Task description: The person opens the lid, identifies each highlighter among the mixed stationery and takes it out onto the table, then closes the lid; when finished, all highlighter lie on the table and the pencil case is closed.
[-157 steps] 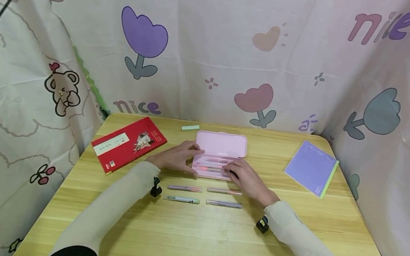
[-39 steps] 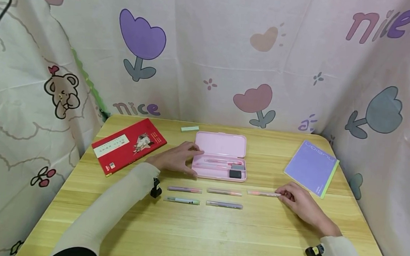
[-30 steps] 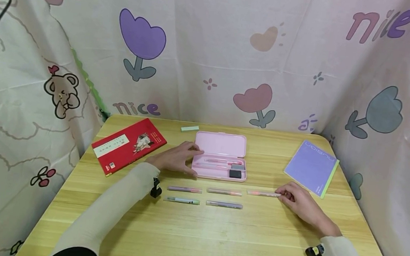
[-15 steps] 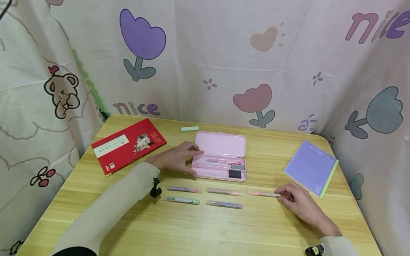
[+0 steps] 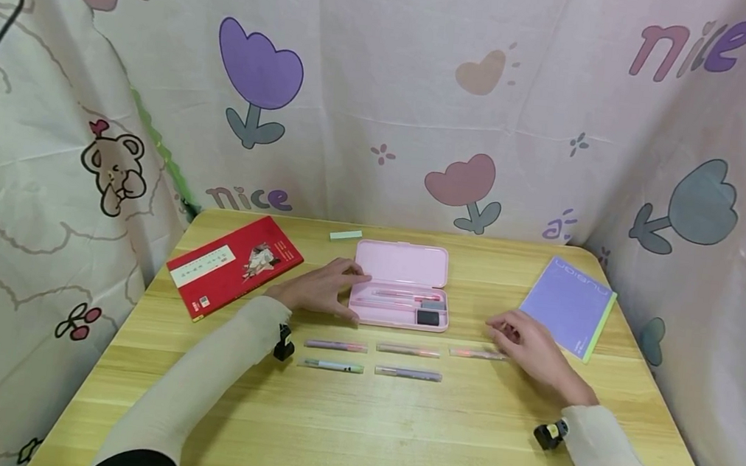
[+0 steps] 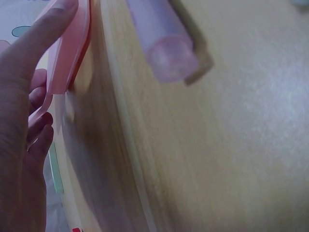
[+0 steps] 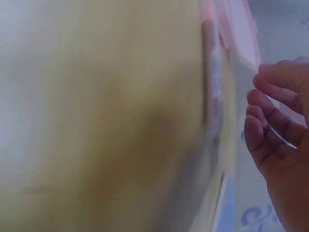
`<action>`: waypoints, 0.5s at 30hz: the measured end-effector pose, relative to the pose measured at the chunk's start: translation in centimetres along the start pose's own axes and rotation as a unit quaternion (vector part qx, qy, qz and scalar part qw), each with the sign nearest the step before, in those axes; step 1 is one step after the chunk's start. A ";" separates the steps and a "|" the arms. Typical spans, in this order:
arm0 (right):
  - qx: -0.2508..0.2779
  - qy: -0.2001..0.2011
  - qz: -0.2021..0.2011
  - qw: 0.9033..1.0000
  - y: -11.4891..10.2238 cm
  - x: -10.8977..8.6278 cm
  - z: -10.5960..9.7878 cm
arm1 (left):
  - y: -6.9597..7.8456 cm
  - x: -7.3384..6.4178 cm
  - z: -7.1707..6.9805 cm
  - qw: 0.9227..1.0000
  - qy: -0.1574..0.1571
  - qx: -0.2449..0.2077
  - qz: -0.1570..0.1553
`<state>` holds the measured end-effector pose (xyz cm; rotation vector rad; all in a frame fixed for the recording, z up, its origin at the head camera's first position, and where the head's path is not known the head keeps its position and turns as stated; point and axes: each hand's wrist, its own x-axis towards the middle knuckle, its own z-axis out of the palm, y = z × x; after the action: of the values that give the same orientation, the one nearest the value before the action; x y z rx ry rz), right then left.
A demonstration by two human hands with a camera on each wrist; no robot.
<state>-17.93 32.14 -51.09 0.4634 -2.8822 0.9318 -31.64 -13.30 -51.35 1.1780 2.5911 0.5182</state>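
A pink pencil case [image 5: 401, 263] lies with its lid raised at the back middle of the table. My left hand [image 5: 320, 287] grips its left end, thumb at the front, fingers at the back. Inside are thin pink pens [image 5: 401, 295], a black block [image 5: 428, 317] and a smaller grey block [image 5: 432, 305]. My right hand [image 5: 532, 350] hovers holding nothing, fingers loosely bent, just above the right end of a pink pen [image 5: 472, 353]. Left of that pen lie an orange-pink pen [image 5: 408, 350], a purple-pink pen [image 5: 335, 345], a pale green pen [image 5: 335, 366] and a purple pen [image 5: 408, 373].
On the wooden table [image 5: 355, 439], a red book [image 5: 235, 265] lies at the left. A purple notebook [image 5: 569, 306] is at the right, behind my right hand. A small pale green strip [image 5: 345, 235] sits near the back edge. Printed curtains surround the table's back and sides.
My right hand took a pink pen from the case and laid it at the right end of the back row. It has now let go and moved up and left. My left hand stays put.
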 end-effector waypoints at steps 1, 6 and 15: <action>0.001 -0.003 0.000 1.000 -0.4 0.6 0.1 | 0.0 0.0 0.0 1.000 0.001 0.002 0.001; 0.020 -0.025 -0.017 0.999 -2.4 3.9 1.2 | 0.1 0.1 0.1 1.000 0.001 -0.002 0.000; 0.046 -0.090 -0.057 0.993 -5.7 7.9 3.9 | 0.0 0.0 0.1 1.000 0.000 0.005 -0.001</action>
<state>-23.65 23.40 -49.80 0.7478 -2.9404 1.0579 -31.62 -13.26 -51.40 1.1779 2.5987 0.5053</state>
